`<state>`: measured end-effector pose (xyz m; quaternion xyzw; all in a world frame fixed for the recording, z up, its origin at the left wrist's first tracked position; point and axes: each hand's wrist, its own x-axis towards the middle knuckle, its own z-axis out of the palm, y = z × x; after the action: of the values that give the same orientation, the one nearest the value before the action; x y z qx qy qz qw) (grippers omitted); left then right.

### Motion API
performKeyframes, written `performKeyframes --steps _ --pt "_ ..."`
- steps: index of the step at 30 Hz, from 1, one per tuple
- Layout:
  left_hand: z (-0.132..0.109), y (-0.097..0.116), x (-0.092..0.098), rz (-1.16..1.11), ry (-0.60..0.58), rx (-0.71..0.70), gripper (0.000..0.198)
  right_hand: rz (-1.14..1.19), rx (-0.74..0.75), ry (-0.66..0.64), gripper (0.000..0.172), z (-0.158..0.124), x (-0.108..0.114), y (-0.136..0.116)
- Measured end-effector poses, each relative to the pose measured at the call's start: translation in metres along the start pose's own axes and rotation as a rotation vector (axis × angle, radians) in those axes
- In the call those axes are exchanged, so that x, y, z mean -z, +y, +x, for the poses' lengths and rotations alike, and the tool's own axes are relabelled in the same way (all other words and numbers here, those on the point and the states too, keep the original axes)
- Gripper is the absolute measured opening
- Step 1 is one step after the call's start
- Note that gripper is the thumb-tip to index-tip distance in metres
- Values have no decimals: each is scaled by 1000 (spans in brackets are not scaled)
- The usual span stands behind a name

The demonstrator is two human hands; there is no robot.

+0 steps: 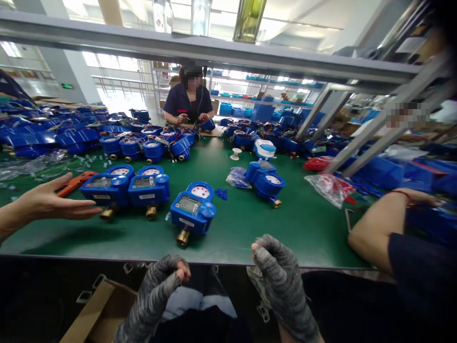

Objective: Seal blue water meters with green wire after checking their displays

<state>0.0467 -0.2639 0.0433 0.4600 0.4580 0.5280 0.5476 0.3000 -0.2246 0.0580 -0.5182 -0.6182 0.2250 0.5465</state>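
Observation:
My left hand [162, 286], in a grey glove with bare fingertips, is closed below the table's front edge; whatever it may hold is hidden. Closed too, my right hand [276, 271] wears the same kind of glove and is raised at the table edge, its palm out of sight. Nearest to both hands, a blue water meter [191, 212] with a small display, a round white dial and a brass fitting stands on the green table [228, 238]. Neither hand touches it. Small blue parts [221, 194] lie beside it.
Two more meters [148, 188] stand at left, near another person's open hand [60, 202] and an orange tool [76, 183]. A meter [266, 180] lies at right. A co-worker's arm [378, 228] rests at the right; another person [189, 100] sits opposite. A metal shelf beam [214, 50] crosses above.

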Motion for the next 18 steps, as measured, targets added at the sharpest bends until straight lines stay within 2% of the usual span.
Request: performKeyframes --steps 5,11,14,18 --pt "-5 -5 0 -12 51 70 16 19 -31 38 16 10 -13 -11" --pt "-3 -1 -1 14 -10 83 18 -117 53 37 23 8 -30 -17" --pt "-2 -7 -2 24 -39 115 19 -129 68 9 23 8 -34 -17" --pt "-7 -22 -5 19 3 156 26 -144 79 -7 22 9 -37 -18"
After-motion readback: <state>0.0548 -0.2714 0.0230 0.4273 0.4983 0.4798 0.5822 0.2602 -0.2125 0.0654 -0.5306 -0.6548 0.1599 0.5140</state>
